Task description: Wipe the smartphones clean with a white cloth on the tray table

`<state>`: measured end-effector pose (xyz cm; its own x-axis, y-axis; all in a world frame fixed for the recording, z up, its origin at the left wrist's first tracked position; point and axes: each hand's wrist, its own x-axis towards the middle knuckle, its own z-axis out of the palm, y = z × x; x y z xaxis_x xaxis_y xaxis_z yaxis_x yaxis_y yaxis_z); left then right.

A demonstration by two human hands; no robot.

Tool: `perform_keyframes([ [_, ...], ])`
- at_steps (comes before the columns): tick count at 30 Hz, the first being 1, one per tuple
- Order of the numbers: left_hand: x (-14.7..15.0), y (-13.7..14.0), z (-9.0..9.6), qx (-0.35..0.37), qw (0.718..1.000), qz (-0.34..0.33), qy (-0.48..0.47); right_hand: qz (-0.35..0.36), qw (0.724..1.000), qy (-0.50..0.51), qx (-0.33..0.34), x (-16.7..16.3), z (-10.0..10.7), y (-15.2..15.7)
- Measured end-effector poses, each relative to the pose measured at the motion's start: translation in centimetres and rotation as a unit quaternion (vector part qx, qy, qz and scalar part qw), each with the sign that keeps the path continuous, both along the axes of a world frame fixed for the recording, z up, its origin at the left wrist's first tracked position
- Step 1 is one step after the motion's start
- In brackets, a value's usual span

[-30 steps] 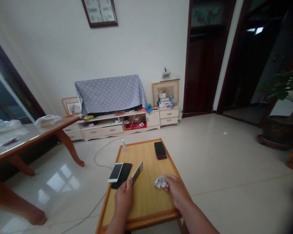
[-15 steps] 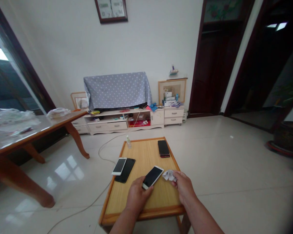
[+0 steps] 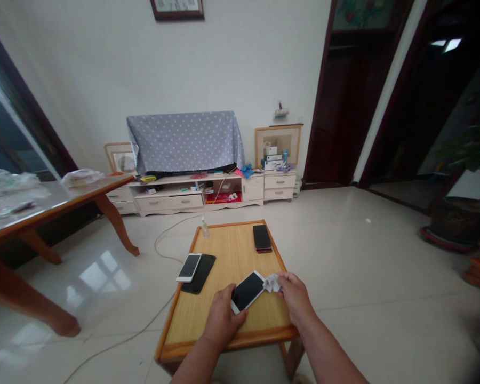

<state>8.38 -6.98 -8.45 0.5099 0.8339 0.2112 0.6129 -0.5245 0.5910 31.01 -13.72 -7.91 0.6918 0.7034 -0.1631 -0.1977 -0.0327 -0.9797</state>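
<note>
With your left hand [image 3: 223, 316] clamped on the white phone [image 3: 248, 292] and right hand [image 3: 296, 295] pinching crumpled tissue [image 3: 271, 283], a loosened left hold may drop the phone onto the worktop [image 3: 230, 242] near its front edge.

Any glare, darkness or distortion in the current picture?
Head view throughout: window-shaped glare on the floor at left; doorway at right sunk in darkness; window frame leaning; dark blur at lower right edge; held white smartphone without obvious glare.
</note>
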Motion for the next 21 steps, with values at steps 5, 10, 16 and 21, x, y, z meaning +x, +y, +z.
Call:
perform_keyframes([
  [5,-0.9,-0.2,0.8,0.03,0.998,0.024,0.057,0.023,0.997,-0.064,-0.021,-0.8,-0.6,0.4],
  [10,-2.2,-0.5,1.9,0.029,0.989,0.063,0.134,0.053,0.986,-0.155,-0.04,-1.7,-0.2,0.7],
  [16,-1.8,-1.3,3.4,0.039,0.984,0.093,0.15,0.074,0.938,-0.333,-0.061,-2.9,0.0,1.1],
  [21,-1.7,-1.2,2.9,0.051,0.985,0.091,0.141,0.051,0.921,-0.378,-0.085,-4.0,-0.4,1.4],
])
